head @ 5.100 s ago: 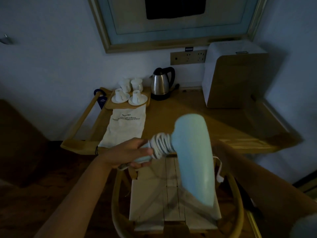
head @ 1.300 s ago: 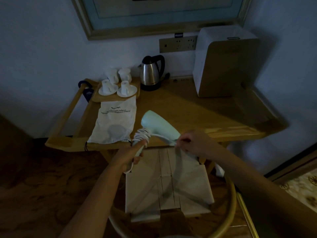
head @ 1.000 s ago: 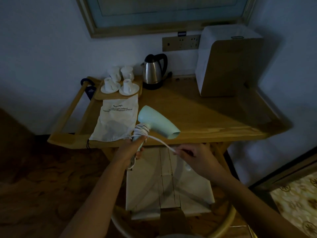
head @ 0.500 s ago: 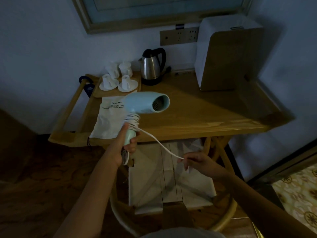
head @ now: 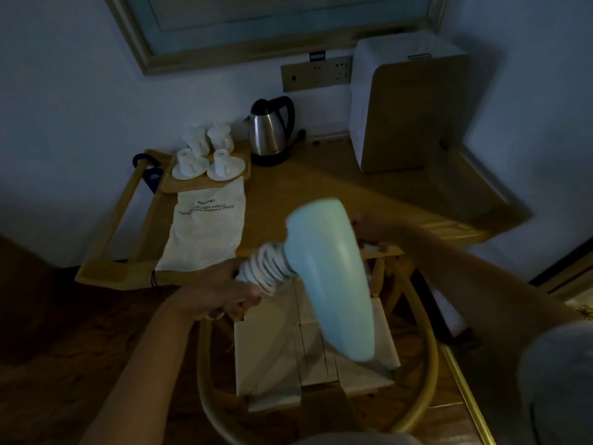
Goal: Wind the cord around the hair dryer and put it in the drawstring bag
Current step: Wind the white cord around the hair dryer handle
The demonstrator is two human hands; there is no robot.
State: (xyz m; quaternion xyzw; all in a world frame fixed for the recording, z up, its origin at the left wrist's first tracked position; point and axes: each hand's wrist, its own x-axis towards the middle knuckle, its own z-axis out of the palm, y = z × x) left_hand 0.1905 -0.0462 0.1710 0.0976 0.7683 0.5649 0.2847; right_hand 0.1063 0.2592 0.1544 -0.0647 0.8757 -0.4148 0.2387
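A pale blue hair dryer (head: 330,274) hangs in front of me, blurred, its barrel pointing down toward the chair. My left hand (head: 221,289) grips its handle. White cord (head: 268,268) is coiled in many turns around the handle beside my fingers. My right hand (head: 369,224) is mostly hidden behind the dryer's barrel near the table edge; I cannot tell what it holds. The white drawstring bag (head: 207,229) lies flat on the left part of the wooden table (head: 321,194), printed text on its far end.
A tray with white cups and saucers (head: 205,159) stands behind the bag. A steel kettle (head: 271,133) and a white and wood box (head: 407,101) stand at the back. A wooden chair with a pale seat (head: 288,354) is below my hands.
The dryer swung from barrel-level and pointing right to barrel-down toward me. My right hand rose from beside the chair seat to behind the barrel, and the loose cord stretch is gone from sight.
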